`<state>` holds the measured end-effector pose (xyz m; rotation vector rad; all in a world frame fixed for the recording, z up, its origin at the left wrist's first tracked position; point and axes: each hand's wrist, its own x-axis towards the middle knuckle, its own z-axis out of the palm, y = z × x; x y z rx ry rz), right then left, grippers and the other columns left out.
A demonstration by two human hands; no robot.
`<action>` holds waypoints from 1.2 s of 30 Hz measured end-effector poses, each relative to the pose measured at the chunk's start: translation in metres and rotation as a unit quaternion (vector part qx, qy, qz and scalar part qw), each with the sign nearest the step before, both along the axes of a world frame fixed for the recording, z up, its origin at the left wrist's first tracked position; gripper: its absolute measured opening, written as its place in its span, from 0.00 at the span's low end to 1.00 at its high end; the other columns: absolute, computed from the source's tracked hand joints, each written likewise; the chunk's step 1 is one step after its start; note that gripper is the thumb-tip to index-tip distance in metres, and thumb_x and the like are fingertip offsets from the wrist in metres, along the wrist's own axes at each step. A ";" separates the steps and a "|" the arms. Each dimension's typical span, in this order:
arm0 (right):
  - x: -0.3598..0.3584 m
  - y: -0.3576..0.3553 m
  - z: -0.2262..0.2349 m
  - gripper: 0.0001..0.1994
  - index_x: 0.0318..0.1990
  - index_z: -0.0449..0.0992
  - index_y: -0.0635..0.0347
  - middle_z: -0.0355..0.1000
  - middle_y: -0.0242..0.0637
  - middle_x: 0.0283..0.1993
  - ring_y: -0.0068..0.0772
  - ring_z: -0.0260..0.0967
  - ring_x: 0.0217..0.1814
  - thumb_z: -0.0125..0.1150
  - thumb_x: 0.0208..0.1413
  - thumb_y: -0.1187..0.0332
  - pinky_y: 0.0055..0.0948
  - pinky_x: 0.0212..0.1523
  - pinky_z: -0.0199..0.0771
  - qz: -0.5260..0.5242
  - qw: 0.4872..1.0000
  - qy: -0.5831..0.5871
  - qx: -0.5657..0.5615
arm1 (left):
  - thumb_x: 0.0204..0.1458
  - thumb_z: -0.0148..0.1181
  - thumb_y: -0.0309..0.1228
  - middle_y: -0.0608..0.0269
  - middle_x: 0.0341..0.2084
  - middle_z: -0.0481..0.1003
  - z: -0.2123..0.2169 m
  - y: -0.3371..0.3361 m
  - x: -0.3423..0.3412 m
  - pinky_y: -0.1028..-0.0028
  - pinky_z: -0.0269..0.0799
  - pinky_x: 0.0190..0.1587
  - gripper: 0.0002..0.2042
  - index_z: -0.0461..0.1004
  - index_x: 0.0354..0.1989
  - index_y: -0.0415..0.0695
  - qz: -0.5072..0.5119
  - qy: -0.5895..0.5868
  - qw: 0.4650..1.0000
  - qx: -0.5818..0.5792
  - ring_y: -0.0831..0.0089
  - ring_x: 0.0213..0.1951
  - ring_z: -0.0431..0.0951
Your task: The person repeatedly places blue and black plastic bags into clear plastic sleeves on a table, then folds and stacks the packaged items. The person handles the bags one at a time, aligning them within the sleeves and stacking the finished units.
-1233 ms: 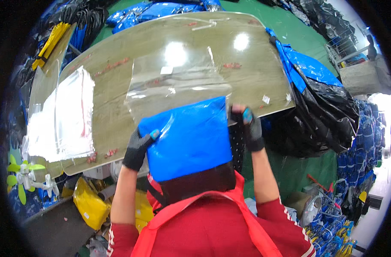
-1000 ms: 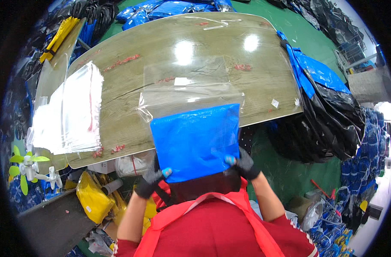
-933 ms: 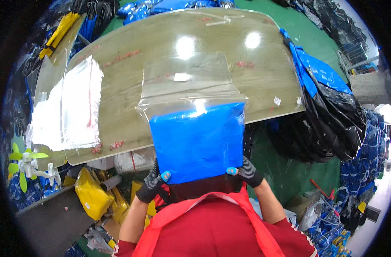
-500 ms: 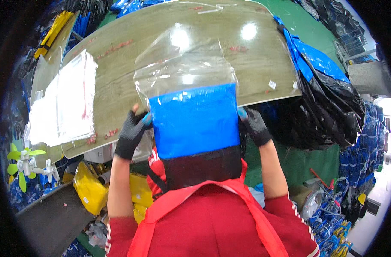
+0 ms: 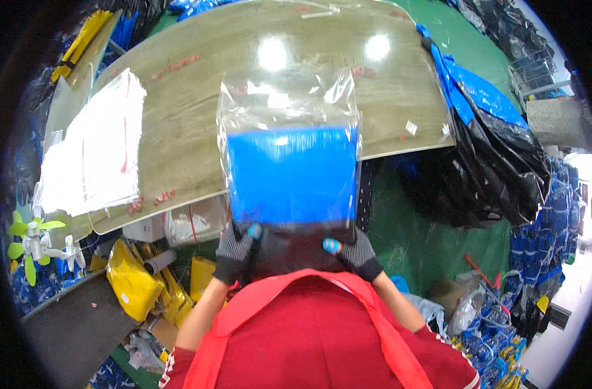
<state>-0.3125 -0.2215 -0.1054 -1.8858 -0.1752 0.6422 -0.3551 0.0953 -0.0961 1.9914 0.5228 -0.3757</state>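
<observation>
A folded blue and black plastic sheet [image 5: 292, 175] lies inside a clear plastic bag [image 5: 309, 97], in front of my chest. Its blue part faces away from me and the black band is nearest my body. The loose upper part of the bag reaches over the table's near side. My left hand [image 5: 237, 251], in a black and grey glove with bare fingertips, grips the lower left edge, thumb on top. On the lower right edge, my right hand [image 5: 354, 251] holds the same way, thumb over the black band. The other fingers are hidden underneath.
A table [image 5: 179, 117] with a brown top stretches ahead. White sheets [image 5: 108, 149] are stacked at its left, beside a small green-bladed fan [image 5: 33, 243]. Blue and black plastic [image 5: 484, 142] hangs over the right edge. Yellow packages [image 5: 130, 282] lie low on the left.
Both hands have slid from the sides of the blue part down to the black band, toward me. The bag's loose upper part has become narrower and straighter.
</observation>
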 end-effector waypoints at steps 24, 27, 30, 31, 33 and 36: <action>0.066 0.024 0.003 0.38 0.63 0.61 0.63 0.72 0.40 0.55 0.34 0.68 0.55 0.70 0.49 0.55 0.36 0.58 0.68 0.085 0.978 0.101 0.161 | 0.50 0.65 0.42 0.54 0.50 0.72 0.006 0.051 0.063 0.63 0.72 0.53 0.35 0.58 0.64 0.40 0.105 -0.166 0.879 -0.435 0.66 0.49 0.74; 0.002 0.012 0.001 0.39 0.64 0.60 0.62 0.67 0.40 0.61 0.34 0.62 0.63 0.73 0.47 0.58 0.37 0.64 0.62 0.007 0.959 0.207 0.195 | 0.42 0.71 0.43 0.52 0.56 0.68 -0.006 0.027 0.042 0.64 0.70 0.55 0.41 0.58 0.63 0.39 0.004 0.018 0.913 -0.407 0.62 0.52 0.72; -0.032 0.004 -0.003 0.36 0.63 0.62 0.61 0.66 0.38 0.61 0.33 0.60 0.65 0.72 0.48 0.61 0.36 0.65 0.59 -0.123 0.945 0.219 0.209 | 0.41 0.73 0.45 0.57 0.54 0.69 -0.017 0.010 -0.006 0.64 0.68 0.54 0.40 0.61 0.61 0.41 -0.022 0.021 0.946 -0.324 0.65 0.54 0.70; -0.029 0.001 -0.004 0.35 0.63 0.62 0.60 0.67 0.38 0.60 0.33 0.61 0.64 0.71 0.48 0.61 0.36 0.64 0.60 -0.121 0.961 0.159 0.192 | 0.41 0.73 0.45 0.59 0.50 0.71 -0.019 0.010 -0.019 0.66 0.70 0.51 0.37 0.64 0.58 0.42 -0.051 0.008 0.946 -0.319 0.67 0.50 0.72; -0.007 0.006 -0.002 0.34 0.62 0.63 0.60 0.68 0.38 0.58 0.33 0.63 0.62 0.69 0.50 0.58 0.36 0.63 0.62 -0.093 0.983 0.089 0.135 | 0.42 0.73 0.44 0.59 0.45 0.76 -0.023 0.019 -0.024 0.68 0.75 0.44 0.32 0.69 0.53 0.42 -0.048 0.046 0.950 -0.304 0.69 0.42 0.77; 0.054 0.025 0.017 0.35 0.63 0.61 0.60 0.66 0.38 0.60 0.36 0.65 0.61 0.65 0.52 0.53 0.38 0.61 0.65 -0.212 0.871 0.162 0.413 | 0.47 0.68 0.40 0.66 0.32 0.74 -0.029 0.028 0.016 0.73 0.71 0.32 0.19 0.70 0.42 0.44 0.002 -0.011 0.923 -0.384 0.75 0.32 0.74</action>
